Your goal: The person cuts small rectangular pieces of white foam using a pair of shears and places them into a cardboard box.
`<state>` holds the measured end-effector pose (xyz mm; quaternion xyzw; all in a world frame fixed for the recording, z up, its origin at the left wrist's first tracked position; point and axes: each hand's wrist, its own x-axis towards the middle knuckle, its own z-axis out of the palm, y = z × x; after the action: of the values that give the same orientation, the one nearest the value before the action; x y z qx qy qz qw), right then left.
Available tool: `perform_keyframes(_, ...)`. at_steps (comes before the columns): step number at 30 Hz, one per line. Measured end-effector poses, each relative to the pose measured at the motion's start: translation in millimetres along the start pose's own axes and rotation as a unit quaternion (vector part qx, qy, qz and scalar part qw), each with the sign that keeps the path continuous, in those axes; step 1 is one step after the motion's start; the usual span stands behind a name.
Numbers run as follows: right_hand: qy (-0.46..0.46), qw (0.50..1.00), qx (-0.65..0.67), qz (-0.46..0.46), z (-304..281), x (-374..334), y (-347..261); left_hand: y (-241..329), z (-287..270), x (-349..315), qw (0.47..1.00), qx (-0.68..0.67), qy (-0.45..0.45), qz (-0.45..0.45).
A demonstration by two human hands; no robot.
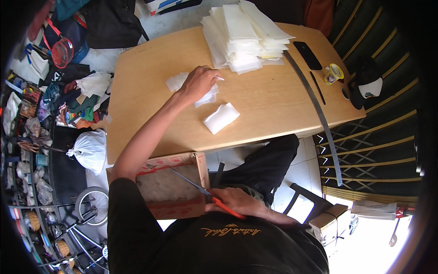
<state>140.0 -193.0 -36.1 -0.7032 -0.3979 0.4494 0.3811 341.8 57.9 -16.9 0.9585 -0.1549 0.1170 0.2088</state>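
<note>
My left hand (199, 84) is over the wooden table, fingers pinched on a small white piece (220, 78). Under and beside it lie several thin, translucent white pieces (208, 98), partly hidden by the hand. Just nearer to me rests a folded white sheet (221, 118). Close to my body, my right hand (239, 201) grips the orange handles of a pair of scissors (223, 206). The blades point up and left over an open cardboard box (201, 170) that holds whitish material. I cannot make out whether the blades are parted.
A tall stack of whitish sheets (242, 34) lies at the table's far side. To its right are a black phone (307, 55), a dark pen-like stick (318, 87), a yellow cup (333, 74) and a cap (367, 86). A long metal ruler (315, 105) overhangs the near edge.
</note>
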Motion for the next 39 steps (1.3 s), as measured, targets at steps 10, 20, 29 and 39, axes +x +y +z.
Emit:
perform_keyframes(10,0.0,1.0,-0.001,-0.002,0.2,3.9,5.6,-2.1,-16.4,-18.0,0.982,-0.142,-0.053,-0.11)
perform_keyframes(20,0.011,1.0,-0.007,-0.022,6.5,7.7,12.5,-9.6,-29.9,-62.5,0.988,-0.112,0.08,-0.07)
perform_keyframes(29,0.028,0.999,-0.025,-0.032,10.3,8.6,15.4,-25.7,-28.6,-96.0,0.988,-0.044,-0.104,-0.102)
perform_keyframes(39,0.017,0.999,-0.049,-0.017,4.1,10.3,12.0,-17.6,-85.0,-138.1,0.909,-0.361,0.022,-0.206)
